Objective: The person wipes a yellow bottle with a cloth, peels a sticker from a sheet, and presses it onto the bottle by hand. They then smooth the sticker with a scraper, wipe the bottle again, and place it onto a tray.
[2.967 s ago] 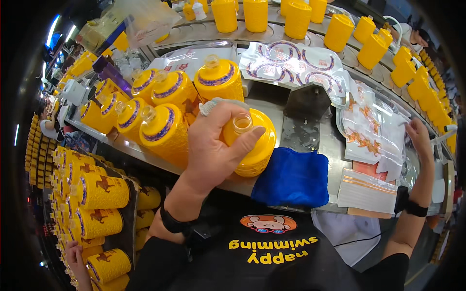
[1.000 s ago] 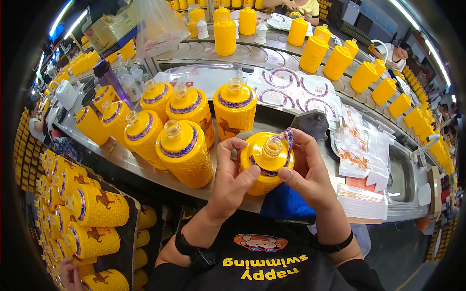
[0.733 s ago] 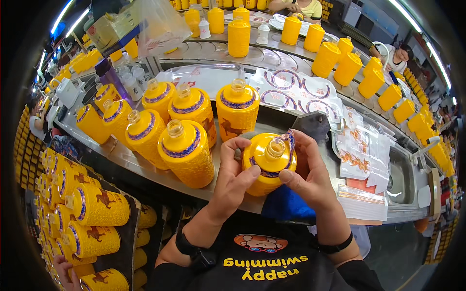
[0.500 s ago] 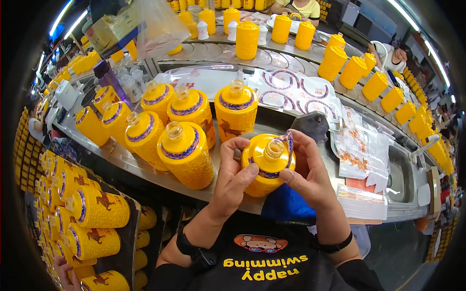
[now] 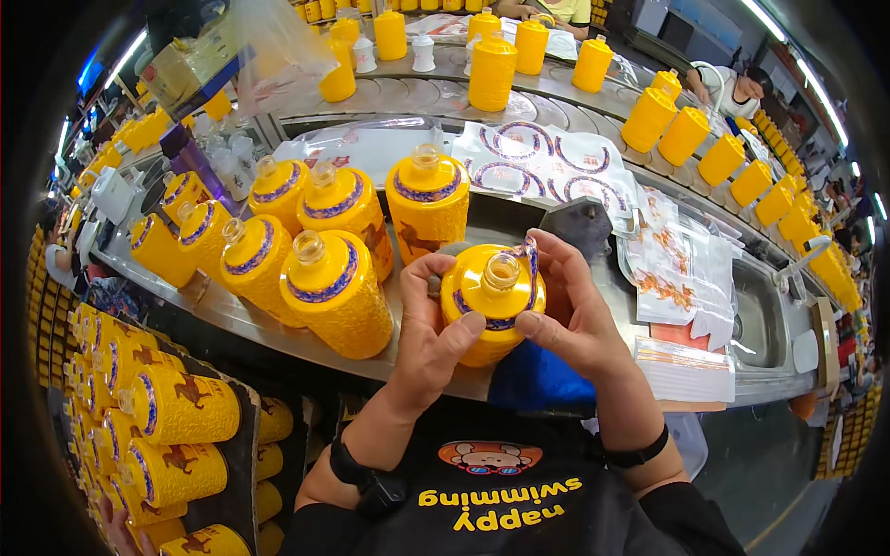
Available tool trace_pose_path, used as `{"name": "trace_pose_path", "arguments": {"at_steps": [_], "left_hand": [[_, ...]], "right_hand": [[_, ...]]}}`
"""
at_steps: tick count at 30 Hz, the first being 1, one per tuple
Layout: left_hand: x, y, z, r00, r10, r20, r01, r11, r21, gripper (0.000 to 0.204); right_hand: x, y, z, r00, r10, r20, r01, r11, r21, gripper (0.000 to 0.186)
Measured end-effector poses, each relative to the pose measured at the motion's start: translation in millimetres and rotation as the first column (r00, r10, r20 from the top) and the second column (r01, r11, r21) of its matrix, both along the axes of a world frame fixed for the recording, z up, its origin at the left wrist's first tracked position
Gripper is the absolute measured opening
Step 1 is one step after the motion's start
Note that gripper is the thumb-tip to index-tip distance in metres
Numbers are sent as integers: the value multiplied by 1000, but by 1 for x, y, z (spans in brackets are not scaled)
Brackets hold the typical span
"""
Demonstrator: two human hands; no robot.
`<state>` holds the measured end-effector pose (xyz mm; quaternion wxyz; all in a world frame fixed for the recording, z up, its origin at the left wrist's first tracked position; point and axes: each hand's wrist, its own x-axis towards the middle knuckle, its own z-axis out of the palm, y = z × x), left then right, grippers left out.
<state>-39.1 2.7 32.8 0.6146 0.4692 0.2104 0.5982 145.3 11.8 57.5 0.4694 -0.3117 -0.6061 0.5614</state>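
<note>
The right hand (image 5: pixel 577 320) has joined the left hand (image 5: pixel 426 324), fingers clasping the yellow bottle (image 5: pixel 477 290), now part-ringed by a patterned strip (image 5: pixel 502 324).

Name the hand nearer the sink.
Right. The right hand holds the right of the bottle, left of the sink; the left hand, farther off, holds the bottle's left.

Left hand (image 5: pixel 425 345) and right hand (image 5: pixel 586 335) were found gripping a yellow bottle (image 5: pixel 470 278), patterned strip (image 5: pixel 502 324) along its shoulder, one end raised, near a blue cloth (image 5: pixel 542 380).
</note>
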Motion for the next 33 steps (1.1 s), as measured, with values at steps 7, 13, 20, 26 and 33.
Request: {"name": "trace_pose_path", "arguments": {"at_steps": [7,13,20,26,33], "left_hand": [[-3,-1,-1,1000,-21,0,21,1000,-5,54],[-5,0,-1,999,-47,5,47,997,-60,48],[-4,1,-1,998,-50,26,51,997,-62,49],[-6,1,1,998,-66,7,66,996,-59,51],[-6,3,-1,997,-44,61,48,997,-66,42]], "right_hand": [[-1,-1,-1,1000,14,-11,-14,1000,-14,79],[-2,-1,2,1000,14,-14,-14,1000,2,80],[-4,-1,3,1000,2,6,-2,999,46,79],[-3,1,2,1000,1,17,-1,999,38,78],[-3,0,0,999,-10,40,8,999,54,79]]}}
